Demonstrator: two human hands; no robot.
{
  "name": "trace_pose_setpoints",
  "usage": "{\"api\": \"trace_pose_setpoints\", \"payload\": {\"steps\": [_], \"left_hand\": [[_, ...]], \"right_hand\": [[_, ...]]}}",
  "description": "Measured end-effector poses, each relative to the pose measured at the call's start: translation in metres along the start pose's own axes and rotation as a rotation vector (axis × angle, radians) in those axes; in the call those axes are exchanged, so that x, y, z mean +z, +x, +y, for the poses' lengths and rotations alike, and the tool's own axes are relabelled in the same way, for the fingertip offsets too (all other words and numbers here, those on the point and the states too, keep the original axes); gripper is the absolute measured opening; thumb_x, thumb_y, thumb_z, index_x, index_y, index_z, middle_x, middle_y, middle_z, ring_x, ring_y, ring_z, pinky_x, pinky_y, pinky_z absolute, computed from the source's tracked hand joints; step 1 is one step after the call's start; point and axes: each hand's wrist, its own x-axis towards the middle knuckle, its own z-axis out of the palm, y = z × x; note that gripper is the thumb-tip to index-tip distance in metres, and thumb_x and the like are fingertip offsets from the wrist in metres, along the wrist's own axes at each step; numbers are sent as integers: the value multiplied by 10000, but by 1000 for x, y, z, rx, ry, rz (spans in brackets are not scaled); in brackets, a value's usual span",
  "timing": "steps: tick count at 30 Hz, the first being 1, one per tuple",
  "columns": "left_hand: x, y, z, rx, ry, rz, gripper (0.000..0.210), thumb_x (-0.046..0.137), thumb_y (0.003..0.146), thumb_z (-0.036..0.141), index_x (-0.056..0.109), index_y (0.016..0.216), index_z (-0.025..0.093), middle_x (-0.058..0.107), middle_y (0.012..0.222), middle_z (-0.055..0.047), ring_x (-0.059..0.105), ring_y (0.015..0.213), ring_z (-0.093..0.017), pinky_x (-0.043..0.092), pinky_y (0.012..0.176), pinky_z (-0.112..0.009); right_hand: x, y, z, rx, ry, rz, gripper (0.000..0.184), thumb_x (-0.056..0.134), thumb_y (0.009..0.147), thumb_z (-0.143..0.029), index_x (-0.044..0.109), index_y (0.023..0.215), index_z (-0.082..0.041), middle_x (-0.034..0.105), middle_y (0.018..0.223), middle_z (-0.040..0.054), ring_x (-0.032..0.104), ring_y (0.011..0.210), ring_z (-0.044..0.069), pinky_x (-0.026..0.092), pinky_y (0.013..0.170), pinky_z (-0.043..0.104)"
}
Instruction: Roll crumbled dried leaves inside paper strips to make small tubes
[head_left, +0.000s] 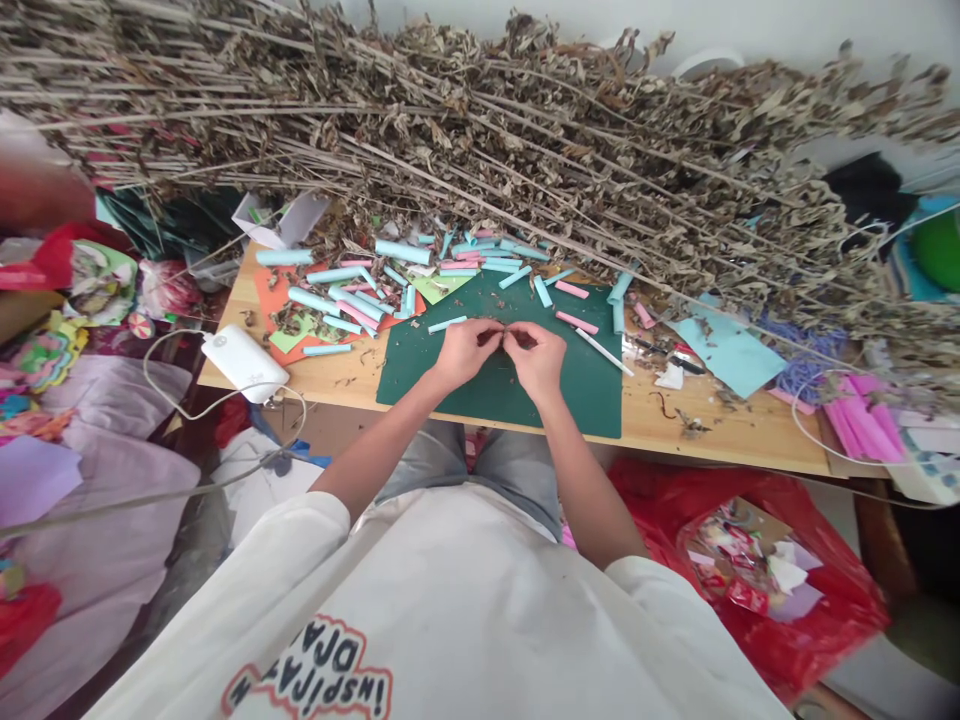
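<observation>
My left hand [466, 352] and my right hand [537, 356] meet over a dark green cutting mat [499, 400], fingertips pinched close together. Whatever lies between the fingertips is small and dark, and I cannot make out what it is. Just beyond my left hand lies a thin light-blue paper roll [448, 324]. To the right of my right hand, a white pen-like stick [604, 352] and a pink paper roll [577, 322] rest on the mat. Several more blue rolls [403, 251] and pink rolls are scattered at the back and left.
Dried leafy stalks [450, 120] heap along the back of the wooden table [750, 430]. A white power bank [244, 364] with a cable sits at the left edge. Blue paper [731, 345] and pink folded paper [864, 418] lie right. Below hangs a red bag [840, 610] of scraps.
</observation>
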Motion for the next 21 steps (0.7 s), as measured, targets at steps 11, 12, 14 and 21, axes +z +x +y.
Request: {"api": "trace_pose_setpoints", "payload": {"steps": [11, 12, 14, 21], "left_hand": [[-8, 6, -3, -62, -152, -84, 199, 607, 838, 175, 627, 1036, 160, 741, 837, -34, 694, 754, -150, 532, 721, -250], [-12, 7, 0, -25, -83, -114, 219, 600, 835, 147, 605, 1053, 171, 739, 823, -22, 694, 758, -150, 525, 736, -251], [-16, 8, 6, 51, 17, -181, 247, 587, 827, 105, 580, 1062, 182, 731, 812, -7, 691, 764, -152, 508, 743, -249], [-4, 13, 0, -43, -138, 30, 96, 604, 847, 178, 601, 941, 161, 698, 772, -11, 651, 689, -129, 492, 657, -222]], "right_hand": [[-17, 1, -5, -72, -9, -165, 207, 664, 779, -336, 764, 929, -234, 752, 964, 40, 695, 832, 195, 572, 801, 349], [-20, 1, -7, -111, -78, -188, 192, 649, 789, -320, 766, 916, -236, 752, 952, 38, 691, 814, 191, 569, 794, 345], [-21, 1, -8, -168, -186, -213, 171, 624, 792, -279, 764, 877, -232, 752, 897, 35, 677, 758, 184, 559, 780, 341], [-15, 6, 7, -31, -27, 52, 179, 621, 776, -307, 734, 851, -189, 716, 747, 31, 636, 661, 179, 533, 678, 313]]}}
